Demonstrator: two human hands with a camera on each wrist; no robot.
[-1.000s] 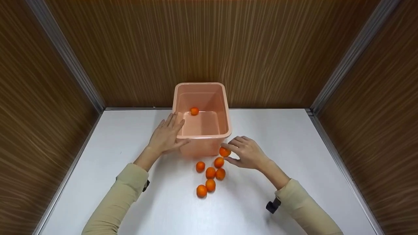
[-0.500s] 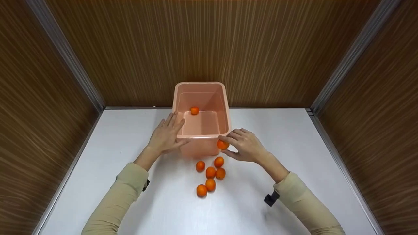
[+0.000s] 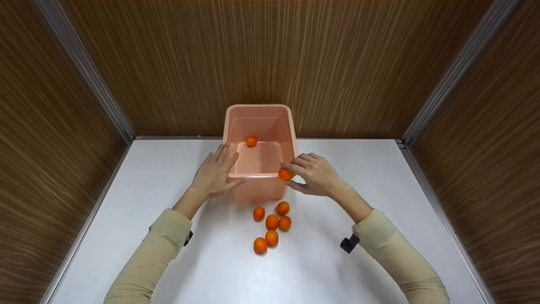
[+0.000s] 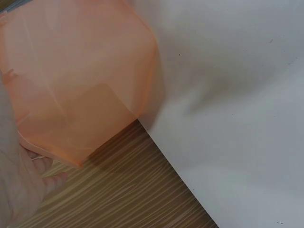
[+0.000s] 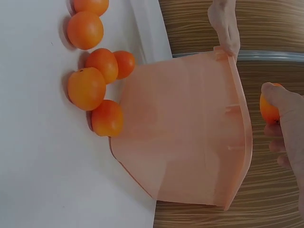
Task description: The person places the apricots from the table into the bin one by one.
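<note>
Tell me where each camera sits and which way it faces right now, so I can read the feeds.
Head: above, looking forward and down at the white table, pink bin, loose oranges; both hands and sleeves show.
Left wrist: on the left hand, facing the bin's outer wall; only a blurred palm edge shows.
Right wrist: on the right hand, facing the bin's side and the held orange; its fingertips show.
Shared: all three see the bin; head and right wrist see the oranges.

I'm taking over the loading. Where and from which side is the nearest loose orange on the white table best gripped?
Pinch the small round orange fruit across its middle from straight above; it sits at the cluster's near edge, its left and near sides free, with a neighbouring orange close on its right.
</note>
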